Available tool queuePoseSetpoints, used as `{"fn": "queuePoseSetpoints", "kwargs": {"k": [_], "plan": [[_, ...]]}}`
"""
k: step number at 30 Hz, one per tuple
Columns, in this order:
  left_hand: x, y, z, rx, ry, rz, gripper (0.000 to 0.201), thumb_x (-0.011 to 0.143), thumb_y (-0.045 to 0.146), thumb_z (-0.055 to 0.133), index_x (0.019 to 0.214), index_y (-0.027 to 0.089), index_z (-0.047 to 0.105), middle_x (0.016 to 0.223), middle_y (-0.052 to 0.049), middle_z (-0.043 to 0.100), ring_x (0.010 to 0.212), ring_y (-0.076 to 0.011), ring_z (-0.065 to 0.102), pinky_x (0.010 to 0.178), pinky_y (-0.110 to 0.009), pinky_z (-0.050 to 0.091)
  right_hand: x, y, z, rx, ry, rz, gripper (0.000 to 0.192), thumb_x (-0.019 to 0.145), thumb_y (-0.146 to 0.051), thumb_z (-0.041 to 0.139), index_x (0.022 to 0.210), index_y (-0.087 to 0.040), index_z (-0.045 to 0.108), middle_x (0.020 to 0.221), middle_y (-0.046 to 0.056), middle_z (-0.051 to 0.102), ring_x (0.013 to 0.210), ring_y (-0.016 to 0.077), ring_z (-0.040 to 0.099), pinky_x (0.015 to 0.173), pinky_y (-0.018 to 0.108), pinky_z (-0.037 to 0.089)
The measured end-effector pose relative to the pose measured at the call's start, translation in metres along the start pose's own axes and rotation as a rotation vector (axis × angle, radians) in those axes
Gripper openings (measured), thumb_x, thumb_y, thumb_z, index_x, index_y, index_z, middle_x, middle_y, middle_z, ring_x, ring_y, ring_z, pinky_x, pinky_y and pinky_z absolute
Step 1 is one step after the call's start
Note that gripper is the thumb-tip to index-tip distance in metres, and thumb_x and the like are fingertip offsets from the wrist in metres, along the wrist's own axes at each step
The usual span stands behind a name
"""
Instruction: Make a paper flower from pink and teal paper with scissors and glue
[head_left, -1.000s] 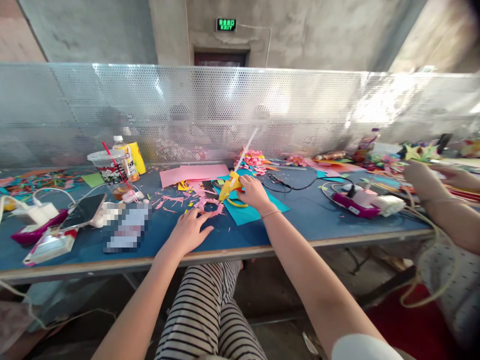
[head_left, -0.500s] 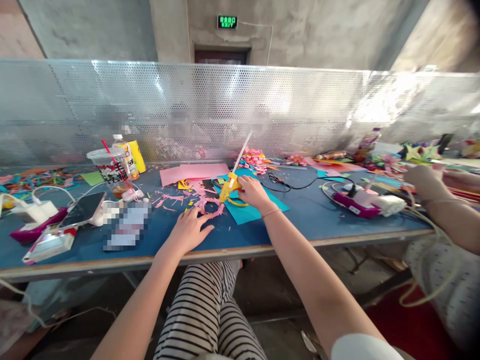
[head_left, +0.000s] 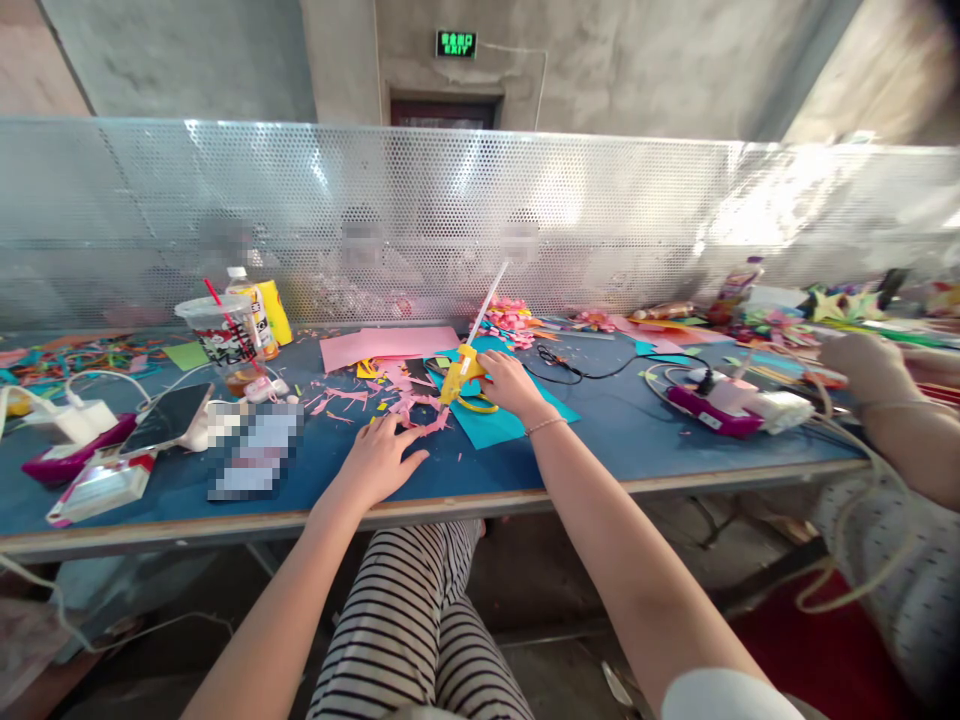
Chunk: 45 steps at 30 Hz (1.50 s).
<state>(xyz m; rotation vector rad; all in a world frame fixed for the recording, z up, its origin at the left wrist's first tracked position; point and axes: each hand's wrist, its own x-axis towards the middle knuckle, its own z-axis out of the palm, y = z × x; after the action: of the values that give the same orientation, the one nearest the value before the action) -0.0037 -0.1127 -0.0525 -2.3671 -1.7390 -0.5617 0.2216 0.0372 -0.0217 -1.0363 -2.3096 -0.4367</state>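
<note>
A: Where was the glue gun, and how did the hands stand?

B: The yellow plastic glue gun (head_left: 459,376) was in the right hand (head_left: 516,386), nozzle slanting down toward a ragged strip of pink cut paper (head_left: 432,426), with a translucent glue stick (head_left: 489,300) jutting up from its rear. The right fingers were curled around the handle; whether one squeezed the trigger, I couldn't tell. The left hand (head_left: 384,460) lay palm down, fingers spread and loose, tips on or just beside the strip.

A: What did good handling call for?

B: I'd judge a steady wrist, a low nozzle and a thin, even bead. The left fingertips served best as a light anchor, away from a nozzle likely to be hot, since thin paper could slide.

A: And the surface?

B: A blue-topped counter (head_left: 622,438), cluttered. A turquoise paper sheet (head_left: 487,432) lay under the glue gun, a pink paper sheet (head_left: 386,347) farther back. A clear plastic cup (head_left: 214,330) stood at left; a magenta power strip (head_left: 705,412) lay at right, near a neighbour's arm (head_left: 900,430).

A: The room?

B: A perforated metal screen (head_left: 450,220) fronted a bare concrete wall (head_left: 637,70), where a green exit sign (head_left: 456,44) glowed above a doorway (head_left: 442,113).
</note>
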Motion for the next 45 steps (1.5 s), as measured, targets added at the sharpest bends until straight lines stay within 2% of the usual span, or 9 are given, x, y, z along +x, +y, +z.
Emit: {"fn": "queuePoseSetpoints", "kwargs": {"k": [12,17,21,26,30,45], "plan": [[0.0,-0.001,0.001,-0.021,0.004,0.0,0.039,0.084,0.045,0.043,0.12,0.034,0.054,0.115,-0.007,0.05,0.112,-0.0257,0.046,0.093,-0.044,0.04,-0.002,0.002,-0.006,-0.03,0.021,0.017,0.021,0.074,-0.015,0.048,0.094,-0.017,0.055,0.091,0.008,0.058,0.09,0.0228,0.051,0.075,0.032,0.035],[0.001,-0.002,0.001,-0.033,0.01,0.008,0.04,0.084,0.044,0.044,0.12,0.03,0.053,0.116,-0.008,0.052,0.112,-0.0251,0.047,0.093,-0.043,0.04,-0.002,0.005,-0.01,-0.005,0.069,0.053,0.019,0.073,-0.018,0.05,0.092,-0.016,0.053,0.093,0.009,0.057,0.092,0.0242,0.05,0.078,0.033,0.036],[0.001,-0.001,0.001,-0.037,0.018,0.013,0.04,0.084,0.043,0.044,0.119,0.026,0.051,0.119,-0.008,0.053,0.113,-0.0249,0.047,0.094,-0.042,0.04,0.0,-0.005,-0.007,0.039,0.088,0.022,0.014,0.076,-0.021,0.05,0.089,-0.015,0.05,0.091,0.009,0.056,0.088,0.0225,0.049,0.078,0.032,0.037],[0.001,-0.001,0.003,-0.039,0.041,-0.008,0.046,0.084,0.042,0.045,0.122,0.017,0.047,0.122,-0.012,0.053,0.116,-0.0257,0.046,0.097,-0.042,0.037,0.001,-0.021,0.0,0.003,0.015,-0.057,0.013,0.08,-0.024,0.048,0.09,-0.016,0.05,0.094,0.009,0.056,0.088,0.0221,0.049,0.075,0.031,0.036],[0.001,-0.001,0.001,-0.052,0.044,0.011,0.039,0.084,0.041,0.044,0.115,0.018,0.052,0.119,-0.011,0.056,0.113,-0.0239,0.048,0.097,-0.04,0.037,0.001,-0.022,0.001,-0.001,-0.007,-0.068,0.013,0.082,-0.024,0.048,0.091,-0.016,0.051,0.094,0.01,0.057,0.088,0.022,0.05,0.076,0.03,0.035],[0.0,0.001,-0.001,-0.049,0.051,0.002,0.037,0.084,0.042,0.044,0.11,0.02,0.057,0.114,-0.008,0.057,0.109,-0.0238,0.049,0.095,-0.04,0.039,0.0,-0.013,-0.001,0.047,-0.004,-0.083,0.011,0.082,-0.021,0.048,0.09,-0.016,0.054,0.091,0.009,0.057,0.085,0.0202,0.05,0.072,0.029,0.034]]}}
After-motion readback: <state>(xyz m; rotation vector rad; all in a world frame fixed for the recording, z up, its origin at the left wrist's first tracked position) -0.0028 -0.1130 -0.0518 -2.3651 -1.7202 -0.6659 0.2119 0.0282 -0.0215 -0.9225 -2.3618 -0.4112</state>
